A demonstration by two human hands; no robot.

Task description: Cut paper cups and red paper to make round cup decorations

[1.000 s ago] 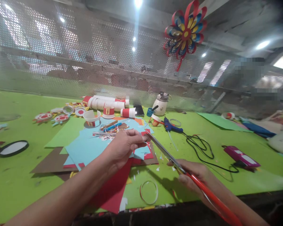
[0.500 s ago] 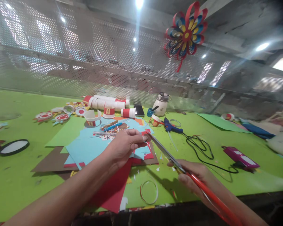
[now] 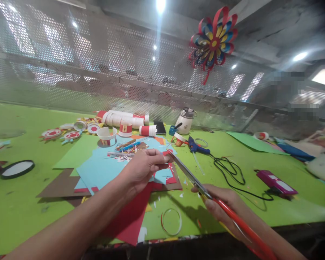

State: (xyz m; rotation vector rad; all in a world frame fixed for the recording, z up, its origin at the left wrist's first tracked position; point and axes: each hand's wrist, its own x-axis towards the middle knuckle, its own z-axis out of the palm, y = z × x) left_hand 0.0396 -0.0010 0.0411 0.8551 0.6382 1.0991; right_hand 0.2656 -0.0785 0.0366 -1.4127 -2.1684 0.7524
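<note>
A person's two bare hands work over a bright green table (image 3: 29,202) strewn with craft paper. The left hand (image 3: 143,169) hovers above a stack of light blue paper (image 3: 103,169), thumb and fingertips pinched together on a small scrap too small to make out. The right hand (image 3: 222,204), close to the table's near edge, is closed around the red handles of a pair of scissors (image 3: 203,189); the metal blades point up and left, with their tips just beside the left hand's pinched fingers. Whether the blades are parted cannot be told. Red paper (image 3: 132,216) lies under the left forearm and reaches the near edge, and brown paper (image 3: 59,186) lies left of the stack. No writing or brand can be read anywhere; the paper cups (image 3: 124,129) at the back show only red and white bands. Right of the hands, a blue glue gun (image 3: 196,146) trails a black cord (image 3: 233,171) across the table to a pink box (image 3: 276,180). A clear ring (image 3: 171,221) lies near the front edge between the arms. A black-rimmed round lid (image 3: 16,169) lies far left, with bare green surface around it. A perforated metal screen (image 3: 70,72) closes off the table's far edge, and a red, blue and yellow paper flower (image 3: 213,38) hangs above.
</note>
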